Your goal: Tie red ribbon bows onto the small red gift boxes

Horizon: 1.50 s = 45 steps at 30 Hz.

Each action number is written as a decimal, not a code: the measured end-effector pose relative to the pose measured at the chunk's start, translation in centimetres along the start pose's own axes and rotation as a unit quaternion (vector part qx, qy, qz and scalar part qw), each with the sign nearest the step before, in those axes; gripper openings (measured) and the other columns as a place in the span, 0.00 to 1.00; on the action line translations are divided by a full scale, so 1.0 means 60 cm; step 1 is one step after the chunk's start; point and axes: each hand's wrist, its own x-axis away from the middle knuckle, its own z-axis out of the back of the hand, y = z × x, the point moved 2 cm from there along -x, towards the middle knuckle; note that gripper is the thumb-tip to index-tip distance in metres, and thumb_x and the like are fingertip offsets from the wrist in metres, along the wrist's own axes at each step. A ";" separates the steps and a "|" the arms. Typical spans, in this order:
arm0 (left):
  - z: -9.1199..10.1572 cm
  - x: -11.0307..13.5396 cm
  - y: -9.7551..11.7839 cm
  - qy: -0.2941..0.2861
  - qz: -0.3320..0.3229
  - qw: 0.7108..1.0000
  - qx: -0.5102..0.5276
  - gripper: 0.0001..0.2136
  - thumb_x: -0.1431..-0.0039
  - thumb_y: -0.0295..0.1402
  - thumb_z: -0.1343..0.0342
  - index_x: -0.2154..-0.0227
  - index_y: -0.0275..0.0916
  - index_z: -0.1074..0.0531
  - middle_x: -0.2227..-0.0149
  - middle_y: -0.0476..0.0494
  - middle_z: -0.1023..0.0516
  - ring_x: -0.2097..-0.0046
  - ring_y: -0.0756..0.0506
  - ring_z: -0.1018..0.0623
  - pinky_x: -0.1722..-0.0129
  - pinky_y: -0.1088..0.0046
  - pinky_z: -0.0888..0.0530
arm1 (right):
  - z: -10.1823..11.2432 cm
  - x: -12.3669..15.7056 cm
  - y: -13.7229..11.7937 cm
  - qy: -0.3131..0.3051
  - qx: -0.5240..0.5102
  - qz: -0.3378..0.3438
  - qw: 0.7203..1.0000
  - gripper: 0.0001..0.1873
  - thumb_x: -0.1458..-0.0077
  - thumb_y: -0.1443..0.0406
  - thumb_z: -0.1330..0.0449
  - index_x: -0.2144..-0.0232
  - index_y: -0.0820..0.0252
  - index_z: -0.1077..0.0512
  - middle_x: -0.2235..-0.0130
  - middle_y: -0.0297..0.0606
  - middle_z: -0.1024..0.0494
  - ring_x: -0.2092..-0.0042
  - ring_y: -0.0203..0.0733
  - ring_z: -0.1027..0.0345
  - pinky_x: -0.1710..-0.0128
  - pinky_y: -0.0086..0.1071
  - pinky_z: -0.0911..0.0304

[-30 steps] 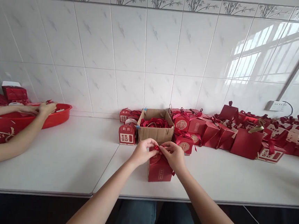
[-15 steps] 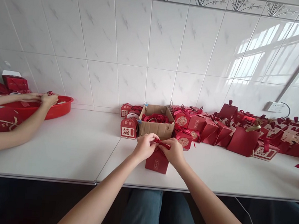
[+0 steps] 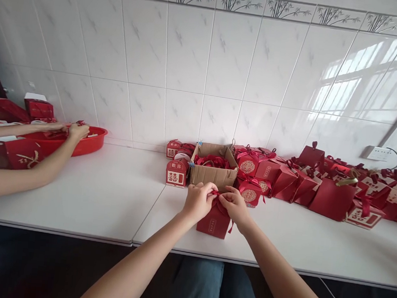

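A red gift box [image 3: 213,223] stands upright on the white table in front of me, with small pale lettering on its front. My left hand [image 3: 199,200] pinches the red ribbon [image 3: 216,194] at the top of the box from the left. From the right, my right hand [image 3: 235,208] pinches the same ribbon, fingertips close to those of the left. One ribbon tail hangs down the box's right side. The fingers partly hide the bow or knot between them. Just behind my hands is a cardboard box [image 3: 213,174] holding red ribbons.
Small red boxes [image 3: 176,172] stand left of the cardboard box. Many finished-looking red gift boxes [image 3: 331,195] crowd the right side. At the far left, a co-worker's hands [image 3: 76,131] are over a red plastic basin [image 3: 92,144]. A wall socket [image 3: 377,153] sits at right.
The view has shifted, so things sit slightly further right. My hands stay at the ribbon atop the box; a ribbon tail now shows at its right side.
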 end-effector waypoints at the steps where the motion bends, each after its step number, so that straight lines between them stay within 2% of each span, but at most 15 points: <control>1: -0.001 0.000 -0.002 0.003 -0.001 1.000 0.010 0.06 0.45 0.25 0.47 0.66 0.41 0.29 0.68 0.46 0.20 0.63 0.44 0.24 0.60 0.64 0.32 | 0.000 -0.001 -0.001 -0.024 -0.033 -0.011 0.999 0.13 0.50 0.58 0.43 0.75 0.59 0.23 0.44 0.44 0.36 0.43 0.53 0.42 0.47 0.43 0.44; 7: -0.018 0.000 -0.022 0.007 0.024 0.986 0.165 0.05 0.45 0.26 0.49 0.66 0.41 0.32 0.65 0.44 0.22 0.59 0.45 0.23 0.60 0.69 0.28 | -0.005 0.002 -0.006 -0.113 -0.197 -0.045 0.973 0.16 0.55 0.54 0.38 0.79 0.61 0.26 0.43 0.48 0.36 0.39 0.55 0.46 0.48 0.41 0.42; 9: -0.020 0.003 -0.029 0.022 0.047 0.978 0.201 0.08 0.46 0.27 0.48 0.63 0.41 0.34 0.65 0.46 0.23 0.61 0.46 0.22 0.62 0.70 0.28 | -0.008 0.005 -0.005 -0.104 -0.220 -0.040 0.969 0.16 0.55 0.53 0.38 0.79 0.60 0.26 0.45 0.49 0.33 0.38 0.54 0.50 0.48 0.41 0.42; 13: -0.009 0.017 -0.028 0.083 0.058 0.984 0.145 0.08 0.47 0.32 0.46 0.63 0.40 0.34 0.69 0.48 0.26 0.66 0.48 0.25 0.64 0.71 0.29 | -0.016 0.010 -0.003 -0.052 -0.202 -0.050 0.977 0.17 0.52 0.52 0.40 0.79 0.60 0.26 0.45 0.49 0.33 0.37 0.52 0.52 0.46 0.40 0.44; 16: -0.005 0.026 -0.019 0.044 0.022 0.987 0.154 0.05 0.46 0.34 0.46 0.67 0.40 0.29 0.67 0.46 0.24 0.63 0.46 0.25 0.61 0.69 0.29 | -0.020 0.011 -0.008 -0.051 -0.198 -0.053 0.977 0.16 0.53 0.53 0.40 0.80 0.60 0.26 0.47 0.49 0.30 0.36 0.52 0.53 0.45 0.41 0.46; 18: -0.006 0.028 -0.020 0.030 0.036 0.983 0.179 0.07 0.46 0.34 0.44 0.66 0.39 0.27 0.66 0.45 0.23 0.63 0.46 0.24 0.61 0.69 0.28 | -0.018 0.013 -0.014 -0.062 -0.208 -0.052 0.975 0.15 0.53 0.55 0.40 0.80 0.59 0.25 0.50 0.48 0.27 0.36 0.51 0.53 0.44 0.41 0.47; 23: -0.007 0.020 -0.034 0.003 0.105 0.965 0.238 0.06 0.49 0.35 0.41 0.70 0.39 0.23 0.67 0.44 0.21 0.63 0.44 0.23 0.62 0.68 0.28 | 0.002 0.017 -0.021 -0.076 -0.222 -0.089 0.968 0.15 0.50 0.56 0.43 0.71 0.60 0.23 0.54 0.44 0.23 0.46 0.49 0.36 0.49 0.38 0.41; 26: -0.001 0.015 -0.038 -0.023 0.119 0.959 0.254 0.07 0.49 0.36 0.41 0.71 0.39 0.23 0.67 0.44 0.20 0.63 0.44 0.22 0.62 0.69 0.28 | 0.014 0.011 -0.013 -0.066 -0.142 -0.059 0.986 0.15 0.49 0.57 0.46 0.69 0.61 0.25 0.62 0.42 0.21 0.57 0.46 0.29 0.57 0.37 0.37; 29: 0.010 0.011 -0.037 -0.050 0.110 0.960 0.252 0.07 0.48 0.36 0.42 0.70 0.39 0.23 0.66 0.45 0.19 0.62 0.44 0.22 0.62 0.70 0.28 | 0.021 0.003 -0.010 -0.036 -0.003 0.046 0.998 0.08 0.51 0.65 0.45 0.66 0.59 0.29 0.64 0.40 0.22 0.60 0.44 0.29 0.60 0.35 0.37; 31: 0.017 0.007 -0.035 -0.070 0.100 0.959 0.255 0.06 0.48 0.35 0.43 0.70 0.39 0.24 0.65 0.45 0.20 0.62 0.45 0.22 0.62 0.71 0.28 | 0.026 0.004 -0.018 -0.011 0.126 0.120 0.985 0.10 0.52 0.70 0.46 0.65 0.57 0.31 0.64 0.39 0.22 0.59 0.45 0.30 0.58 0.37 0.39; 34: 0.024 0.000 -0.035 -0.095 0.093 0.961 0.244 0.06 0.47 0.34 0.43 0.70 0.39 0.24 0.65 0.46 0.20 0.61 0.45 0.22 0.62 0.72 0.28 | 0.041 0.016 -0.048 0.005 0.286 0.212 0.934 0.11 0.50 0.74 0.49 0.66 0.58 0.30 0.66 0.40 0.22 0.60 0.45 0.32 0.52 0.43 0.46; 37: 0.026 -0.006 -0.039 -0.113 0.094 0.963 0.226 0.06 0.47 0.33 0.44 0.69 0.39 0.24 0.66 0.46 0.20 0.62 0.45 0.22 0.63 0.72 0.29 | 0.060 0.022 -0.078 -0.053 0.305 0.257 0.915 0.10 0.49 0.71 0.47 0.64 0.59 0.30 0.67 0.39 0.23 0.63 0.44 0.32 0.51 0.44 0.46; 39: 0.027 -0.010 -0.040 -0.127 0.092 0.962 0.223 0.06 0.48 0.33 0.44 0.69 0.38 0.24 0.66 0.46 0.20 0.63 0.45 0.22 0.65 0.72 0.29 | 0.069 0.012 -0.085 -0.097 0.241 0.220 0.940 0.10 0.48 0.66 0.46 0.61 0.60 0.30 0.64 0.41 0.23 0.63 0.42 0.31 0.57 0.39 0.40; 42: 0.030 -0.015 -0.038 -0.149 0.078 0.961 0.218 0.06 0.48 0.33 0.44 0.68 0.39 0.24 0.65 0.47 0.20 0.62 0.46 0.23 0.64 0.73 0.29 | 0.063 -0.022 -0.072 -0.135 0.131 0.099 0.977 0.15 0.44 0.59 0.48 0.57 0.60 0.32 0.59 0.43 0.24 0.64 0.40 0.29 0.64 0.34 0.36; 45: 0.039 -0.019 -0.031 -0.173 0.061 0.964 0.193 0.06 0.47 0.32 0.45 0.69 0.40 0.24 0.64 0.48 0.20 0.62 0.46 0.23 0.62 0.72 0.29 | 0.043 -0.048 -0.053 -0.187 0.097 0.072 0.975 0.20 0.46 0.59 0.43 0.51 0.60 0.34 0.61 0.42 0.23 0.64 0.40 0.29 0.65 0.33 0.34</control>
